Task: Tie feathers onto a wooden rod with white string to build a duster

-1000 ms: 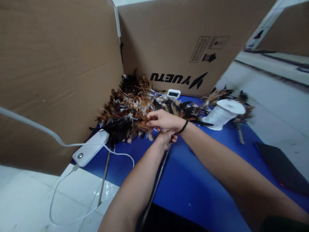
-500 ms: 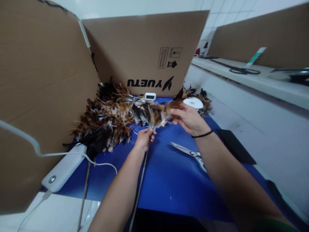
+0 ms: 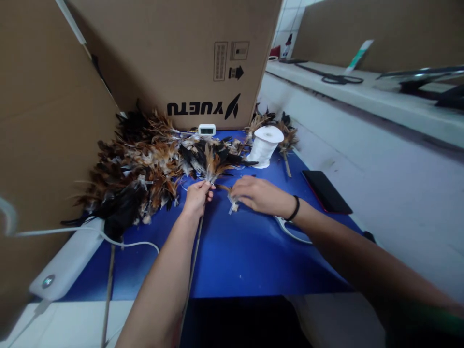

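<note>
My left hand (image 3: pixel 197 195) was closed around the top of a thin stick (image 3: pixel 192 263), thumb and fingers pinching the quill ends of a feather tuft (image 3: pixel 212 164) against it. My right hand (image 3: pixel 259 195) lay low on the blue mat (image 3: pixel 235 270), fingertips curled over a small loose tuft (image 3: pixel 232 203). I could not tell whether they had gripped it or only pressed on it.

I judged this to be the step of building feathers up around the stick's head. The next move would call for lifting the loose tuft to the pinch point without letting the left hand's hold slacken.

The feathers on the stick fanned up and away from me, black with orange-brown tips and pale fluff at the base. Scissors (image 3: pixel 290 229) lay partly under my right wrist. A white thread spool (image 3: pixel 266 145) stood beyond, and a big feather pile (image 3: pixel 137 169) sat to the left against the cardboard box (image 3: pixel 174 53).
</note>
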`<control>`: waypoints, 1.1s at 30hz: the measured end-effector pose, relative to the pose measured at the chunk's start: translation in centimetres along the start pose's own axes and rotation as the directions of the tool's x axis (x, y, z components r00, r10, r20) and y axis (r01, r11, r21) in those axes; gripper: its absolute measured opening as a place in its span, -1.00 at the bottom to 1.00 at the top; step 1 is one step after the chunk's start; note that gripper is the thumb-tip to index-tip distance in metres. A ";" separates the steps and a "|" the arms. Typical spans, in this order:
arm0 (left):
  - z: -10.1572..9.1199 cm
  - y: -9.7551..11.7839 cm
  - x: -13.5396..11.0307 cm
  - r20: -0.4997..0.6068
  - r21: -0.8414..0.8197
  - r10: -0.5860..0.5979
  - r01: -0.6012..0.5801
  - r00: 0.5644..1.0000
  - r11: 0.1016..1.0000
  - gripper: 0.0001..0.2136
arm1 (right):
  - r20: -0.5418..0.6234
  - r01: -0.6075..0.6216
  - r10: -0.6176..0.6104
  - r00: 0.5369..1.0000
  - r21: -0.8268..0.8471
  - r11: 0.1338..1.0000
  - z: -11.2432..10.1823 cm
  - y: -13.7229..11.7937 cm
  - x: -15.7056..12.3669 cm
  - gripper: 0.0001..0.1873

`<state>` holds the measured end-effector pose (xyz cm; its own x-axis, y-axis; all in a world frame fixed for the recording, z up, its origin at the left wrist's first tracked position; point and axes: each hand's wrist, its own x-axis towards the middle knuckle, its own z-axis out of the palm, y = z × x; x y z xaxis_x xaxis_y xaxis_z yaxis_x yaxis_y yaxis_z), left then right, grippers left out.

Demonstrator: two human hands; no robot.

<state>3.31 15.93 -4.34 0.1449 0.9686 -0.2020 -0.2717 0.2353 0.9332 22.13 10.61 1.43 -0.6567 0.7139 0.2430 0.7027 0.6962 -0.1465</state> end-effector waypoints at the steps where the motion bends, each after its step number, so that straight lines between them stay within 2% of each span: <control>1: 0.0 0.0 0.0 -0.005 0.003 0.001 -0.001 1.000 1.000 -0.82 | 0.094 0.068 -0.065 0.993 -0.033 0.997 0.4 -0.3 0.3 -0.78; 2: -0.1 -0.1 0.0 -0.009 0.003 0.006 -0.006 1.000 1.000 -0.83 | 0.159 0.107 -0.093 0.983 -0.077 0.991 0.9 -0.5 0.5 -0.79; 4: -0.1 -0.2 0.1 -0.014 0.015 0.013 -0.013 1.000 1.000 -0.82 | 0.215 0.127 -0.089 0.972 -0.169 0.977 1.9 -0.6 0.9 -0.84; 7: -0.1 -0.4 0.2 -0.018 0.054 0.012 -0.011 1.000 0.998 -0.81 | 0.204 0.145 -0.098 0.974 -0.230 0.962 3.1 -0.3 1.2 -0.89; 9: 0.0 -0.5 0.2 -0.030 0.064 0.015 -0.013 0.999 0.998 -0.81 | 0.168 0.151 -0.118 0.979 -0.200 0.968 3.1 0.0 1.5 -0.89; 11: 0.0 -0.7 0.3 -0.038 0.070 0.025 -0.022 0.999 0.997 -0.81 | 0.106 0.117 -0.106 0.989 -0.104 0.988 2.3 0.1 1.9 -0.87; 14: 0.1 -0.8 0.3 -0.031 0.088 0.035 -0.032 0.999 0.996 -0.81 | -0.029 0.037 -0.036 0.999 0.041 0.998 0.0 0.1 3.5 -0.83; 16: 0.2 -0.9 0.3 -0.022 0.099 0.043 -0.041 0.999 0.994 -0.81 | -0.098 0.036 -0.033 0.995 0.027 0.999 -1.6 0.2 5.1 -0.81; 17: 0.2 -0.9 0.2 -0.020 0.103 0.049 -0.046 0.999 0.994 -0.81 | -0.095 0.051 -0.051 0.994 -0.004 0.999 -2.2 0.3 6.1 -0.80; 19: 0.4 -0.8 0.2 -0.019 0.115 0.057 -0.055 0.998 0.992 -0.80 | -0.020 0.092 -0.094 0.995 -0.078 0.993 -2.8 0.6 8.1 -0.79; 21: 0.5 -0.7 0.1 -0.021 0.129 0.064 -0.061 0.998 0.990 -0.80 | 0.106 0.140 -0.125 0.986 -0.151 0.979 -2.8 0.9 9.9 -0.80; 25: 0.7 -0.6 -0.1 -0.035 0.146 0.077 -0.071 0.996 0.987 -0.80 | 0.331 0.218 -0.131 0.935 -0.240 0.946 -1.6 1.1 12.4 -0.83; 29: 0.7 -0.6 -0.2 -0.043 0.152 0.071 -0.064 0.997 0.986 -0.80 | 0.454 0.235 -0.110 0.884 -0.230 0.944 -1.1 1.2 13.2 -0.81; 33: 0.8 -0.7 -0.1 -0.035 0.161 0.065 -0.059 0.997 0.985 -0.81 | 0.519 0.218 -0.088 0.850 -0.196 0.956 -1.2 1.1 13.5 -0.79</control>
<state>4.22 15.59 -4.75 0.0931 0.9841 -0.1513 -0.1233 0.1622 0.9790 14.36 20.96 5.67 -0.7621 0.5847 -0.2782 0.5820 0.8068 0.1015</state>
